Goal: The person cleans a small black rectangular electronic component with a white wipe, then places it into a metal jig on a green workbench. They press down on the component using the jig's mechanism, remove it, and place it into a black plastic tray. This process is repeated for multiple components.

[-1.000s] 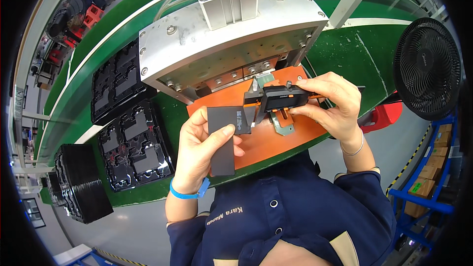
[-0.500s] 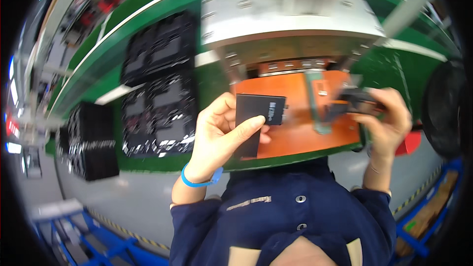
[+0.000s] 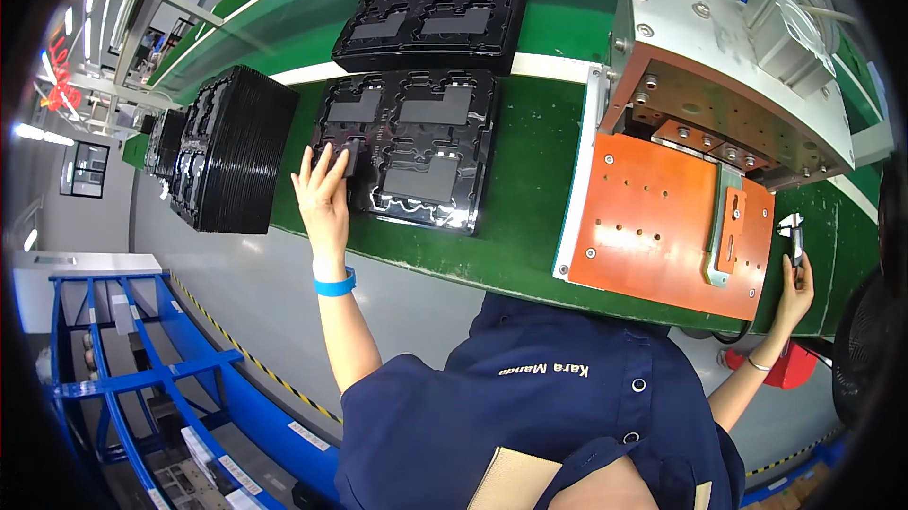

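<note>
At the front left pocket of the near black tray (image 3: pixel 480 146), my left hand (image 3: pixel 324 198) grips a flat black battery (image 3: pixel 352 158) by its edge; the fingers partly cover it. Dark L-shaped batteries lie in the tray's other pockets. Over at the right end of the bench, my right hand (image 3: pixel 796 294) has its fingers closed on a caliper (image 3: pixel 795 238) with silver jaws and a dark body. The caliper is just beside the orange plate (image 3: pixel 643 255) of a metal press fixture (image 3: pixel 728 47).
Behind the near tray stands a stack of black trays (image 3: pixel 430 23) holding more batteries. A taller tray stack (image 3: pixel 241 151) is at the left. Blue metal racking (image 3: pixel 142 378) stands on the floor, and a red stool (image 3: pixel 793 368) is below the bench's right end.
My left hand has carried the battery left from above the orange plate to the near tray. My right hand has moved the caliper off the plate to its right side. The view has shifted left.
</note>
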`<state>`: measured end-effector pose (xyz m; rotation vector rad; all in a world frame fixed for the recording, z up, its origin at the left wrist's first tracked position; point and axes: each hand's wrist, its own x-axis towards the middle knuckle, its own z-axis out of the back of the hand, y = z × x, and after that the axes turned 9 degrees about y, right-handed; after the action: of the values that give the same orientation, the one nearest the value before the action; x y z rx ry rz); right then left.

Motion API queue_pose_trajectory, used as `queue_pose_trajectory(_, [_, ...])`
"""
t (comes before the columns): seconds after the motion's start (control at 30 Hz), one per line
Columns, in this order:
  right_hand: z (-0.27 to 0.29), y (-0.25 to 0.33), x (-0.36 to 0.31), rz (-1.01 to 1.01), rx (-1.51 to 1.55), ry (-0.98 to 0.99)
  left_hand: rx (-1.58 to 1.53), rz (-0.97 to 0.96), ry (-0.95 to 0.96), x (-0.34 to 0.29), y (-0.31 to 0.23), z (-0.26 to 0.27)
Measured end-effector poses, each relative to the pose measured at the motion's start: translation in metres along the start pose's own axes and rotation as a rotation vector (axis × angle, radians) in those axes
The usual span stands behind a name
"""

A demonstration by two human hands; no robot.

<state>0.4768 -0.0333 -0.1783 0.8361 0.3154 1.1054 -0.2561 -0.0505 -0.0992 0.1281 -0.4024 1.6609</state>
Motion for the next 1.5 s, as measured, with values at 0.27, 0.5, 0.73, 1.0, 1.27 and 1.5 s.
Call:
queue_pose_trajectory(0.27, [-0.008,0.003,0.002,0.115,-0.351,-0.079,-0.323,0.121,0.214,-0.013,0.014,0.001])
queue_pose_trajectory(0.5, [-0.008,0.004,0.000,0.122,-0.409,-0.034,-0.436,0.049,0.106,0.000,0.045,0.004])
queue_pose_trajectory(0.73, [-0.010,0.012,-0.001,0.269,-0.416,-0.100,-0.155,0.553,0.013,0.030,0.054,0.002])
queue_pose_trajectory(1.0, [-0.013,0.020,-0.005,0.155,-0.235,-0.081,-0.278,0.562,0.025,0.031,0.088,0.012])
queue_pose_trajectory(1.27, [-0.013,0.028,-0.007,0.080,-0.198,-0.064,-1.151,0.382,0.090,0.052,0.081,0.061])
queue_pose_trajectory(1.5, [-0.012,0.030,-0.009,0.128,-0.196,-0.083,-1.257,0.340,0.142,0.132,0.066,0.052])
